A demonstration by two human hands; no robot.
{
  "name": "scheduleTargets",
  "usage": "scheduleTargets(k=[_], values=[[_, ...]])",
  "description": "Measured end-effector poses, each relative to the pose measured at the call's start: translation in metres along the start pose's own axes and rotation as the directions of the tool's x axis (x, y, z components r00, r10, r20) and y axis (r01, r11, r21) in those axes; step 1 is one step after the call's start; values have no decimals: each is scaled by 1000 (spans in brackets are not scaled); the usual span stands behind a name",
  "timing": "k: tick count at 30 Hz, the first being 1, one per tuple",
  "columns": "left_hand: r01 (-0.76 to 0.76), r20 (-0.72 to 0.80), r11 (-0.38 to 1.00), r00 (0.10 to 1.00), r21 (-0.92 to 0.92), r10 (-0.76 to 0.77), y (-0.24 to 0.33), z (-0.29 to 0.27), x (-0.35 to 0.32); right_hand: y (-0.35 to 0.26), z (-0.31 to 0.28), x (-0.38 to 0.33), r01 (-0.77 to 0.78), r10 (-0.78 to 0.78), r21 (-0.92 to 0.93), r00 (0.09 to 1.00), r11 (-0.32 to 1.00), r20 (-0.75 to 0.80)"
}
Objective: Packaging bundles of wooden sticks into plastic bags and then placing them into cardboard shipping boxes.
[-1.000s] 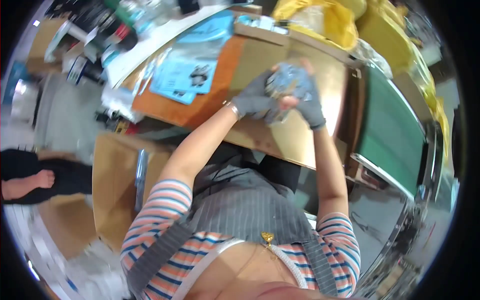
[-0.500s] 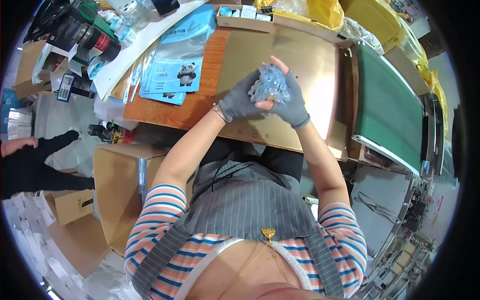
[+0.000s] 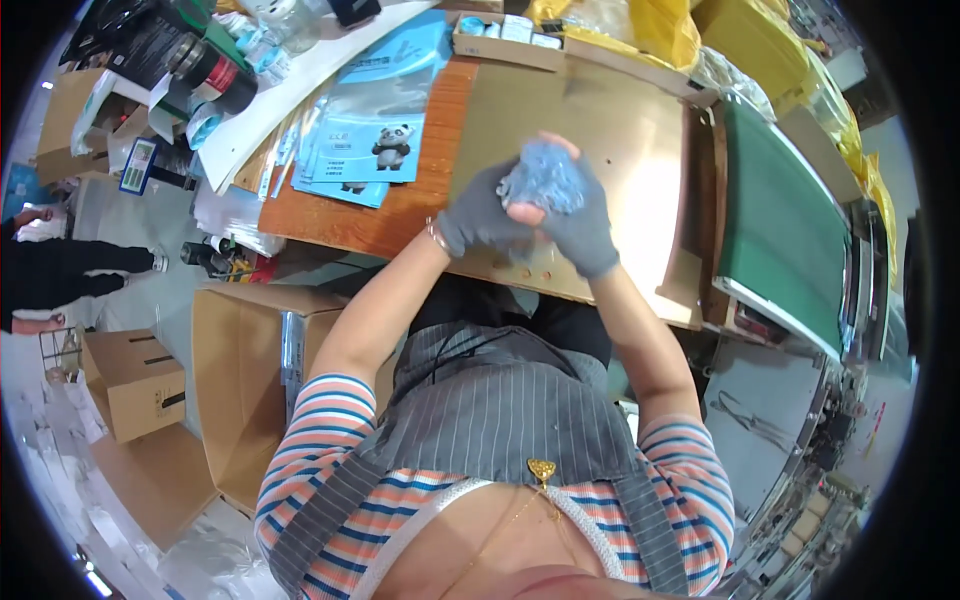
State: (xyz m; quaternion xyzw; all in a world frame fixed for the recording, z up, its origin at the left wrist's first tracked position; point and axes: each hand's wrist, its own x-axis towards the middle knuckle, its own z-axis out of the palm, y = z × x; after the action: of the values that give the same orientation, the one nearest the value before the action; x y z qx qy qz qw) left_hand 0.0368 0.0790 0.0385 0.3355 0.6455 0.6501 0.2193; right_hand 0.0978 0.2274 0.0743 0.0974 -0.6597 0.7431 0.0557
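Observation:
A crumpled wad of translucent bluish plastic film (image 3: 545, 178) is pressed between my hands above the table. My left hand (image 3: 482, 212), in a grey glove with bare fingertips, closes on the wad from its left side. From the other side my right hand (image 3: 586, 222), gloved the same way, wraps round it. A bare thumb and fingertip show at the wad's lower and upper edges; the other fingers are mostly hidden. Slight motion blur covers the wad. To the left of my hands lies a stack of flat blue printed bags with a panda picture (image 3: 355, 150).
Brown board (image 3: 640, 120) covers much of the wooden table (image 3: 345, 222). A shallow cardboard tray with small boxes (image 3: 508, 45) stands at the back. Green-topped surface (image 3: 780, 225) lies right, open carton (image 3: 240, 370) below left. A person in dark trousers (image 3: 90, 262) is at far left.
My hands have shifted slightly down and right in view with the wad still between them, and the wad looks rounder. The person at far left has moved.

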Motion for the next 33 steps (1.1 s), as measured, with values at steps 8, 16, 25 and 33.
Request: scheduleTargets(k=[8,16,25,33], values=[[351,277,317,926,-881,-256,-17,59,-74,22,3,-9,-586,493,169,779,793,387],[454,-547,714,829,533,-120,-70,-167,-74,46,15,-30,-505,505,604,842,616,189],[331,-365,537,930,776,-45,-102,-243,-80,55,13,-26,-517,580,559,811,648,78],[451,-389,866,853,216,-347,-110,-263,-106,72,17,-21,-583,582,548,788,600,200]])
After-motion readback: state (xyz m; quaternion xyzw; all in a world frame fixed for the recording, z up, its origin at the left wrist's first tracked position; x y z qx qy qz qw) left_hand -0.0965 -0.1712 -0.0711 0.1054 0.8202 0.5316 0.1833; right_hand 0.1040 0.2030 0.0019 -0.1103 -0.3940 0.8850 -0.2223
